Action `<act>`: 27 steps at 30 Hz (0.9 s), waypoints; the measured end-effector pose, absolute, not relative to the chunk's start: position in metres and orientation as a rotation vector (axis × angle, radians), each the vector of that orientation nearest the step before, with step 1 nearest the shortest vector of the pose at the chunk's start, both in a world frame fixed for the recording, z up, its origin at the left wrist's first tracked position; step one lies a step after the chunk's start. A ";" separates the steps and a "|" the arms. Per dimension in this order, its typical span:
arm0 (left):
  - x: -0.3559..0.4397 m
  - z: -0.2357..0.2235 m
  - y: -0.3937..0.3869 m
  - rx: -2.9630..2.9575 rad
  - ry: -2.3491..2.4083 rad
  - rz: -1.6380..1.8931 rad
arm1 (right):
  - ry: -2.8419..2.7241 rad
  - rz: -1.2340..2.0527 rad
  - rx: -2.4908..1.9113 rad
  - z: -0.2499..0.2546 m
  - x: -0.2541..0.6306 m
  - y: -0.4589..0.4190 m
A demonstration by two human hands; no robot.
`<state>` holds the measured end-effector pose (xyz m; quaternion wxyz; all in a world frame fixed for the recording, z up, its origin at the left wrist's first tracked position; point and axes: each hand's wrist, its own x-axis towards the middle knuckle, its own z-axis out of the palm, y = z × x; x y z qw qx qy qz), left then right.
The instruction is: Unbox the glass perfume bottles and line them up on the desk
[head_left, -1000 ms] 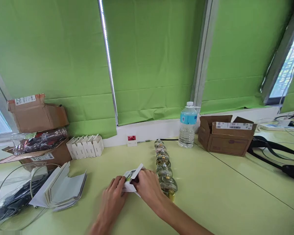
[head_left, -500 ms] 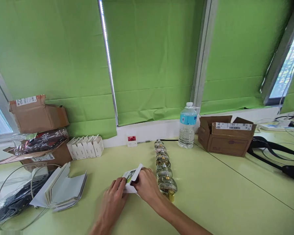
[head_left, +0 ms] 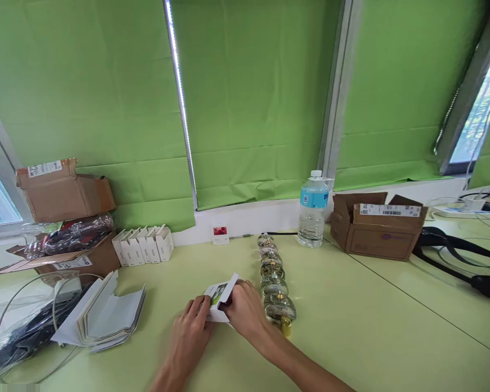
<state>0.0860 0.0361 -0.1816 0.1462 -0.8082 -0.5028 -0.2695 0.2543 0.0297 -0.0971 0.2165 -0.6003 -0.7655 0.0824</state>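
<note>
Low over the table, a small white carton (head_left: 218,313) with a green picture on top lies between my hands, its end flap lifted on the right. My left hand (head_left: 191,324) is closed round the carton's left side. At the open end is my right hand (head_left: 245,307), its fingers bent and partly inside the mouth; what they grip, if anything, is hidden. Just right of my right hand, several round clear glass bottles (head_left: 278,307) stand in a row running away from me. The nearest shows a gold cap (head_left: 286,326).
Several white cartons (head_left: 142,247) stand in a row at the back left, beside stacked cardboard boxes (head_left: 65,190). Folded white card sheets (head_left: 110,316) lie at left. Farther back are a small card (head_left: 220,235), a water bottle (head_left: 312,212) and an open cardboard box (head_left: 379,234).
</note>
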 end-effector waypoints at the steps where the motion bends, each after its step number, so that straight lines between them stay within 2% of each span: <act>1: 0.086 -0.182 0.036 -2.327 -1.444 -0.774 | -2.107 0.210 -1.631 -0.099 0.254 0.030; 12: 0.086 -0.177 0.035 -2.300 -1.455 -0.727 | -2.049 0.151 -1.598 -0.109 0.253 0.034; 27: 0.075 -0.162 0.038 -2.202 -1.580 -0.679 | -2.003 0.201 -1.703 -0.076 0.264 0.035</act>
